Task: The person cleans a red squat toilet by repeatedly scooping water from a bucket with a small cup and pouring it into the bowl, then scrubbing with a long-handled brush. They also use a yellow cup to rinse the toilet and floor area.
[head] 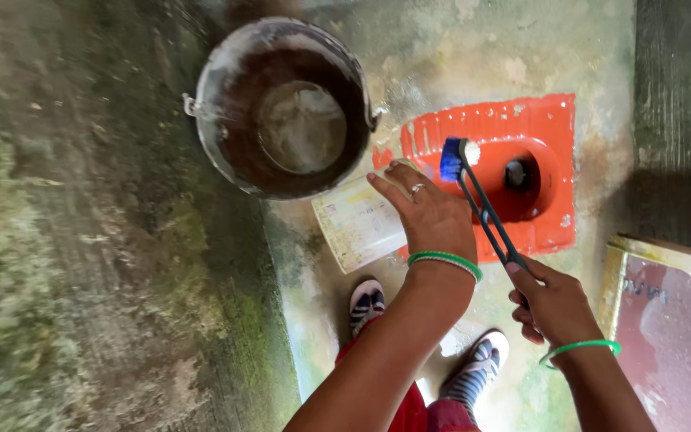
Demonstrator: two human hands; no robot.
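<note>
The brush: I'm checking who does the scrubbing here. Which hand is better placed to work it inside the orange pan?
Right. The right hand grips the dark handle of the brush, whose blue head sits at the orange pan rim. The left hand holds a pale container.

A flat rectangular packet (359,224), pale cream with faint red and green print, is held tilted in the left hand (429,214). It sits between the round metal bucket (285,104) and the orange floor pan (549,160), above the concrete floor.
</note>
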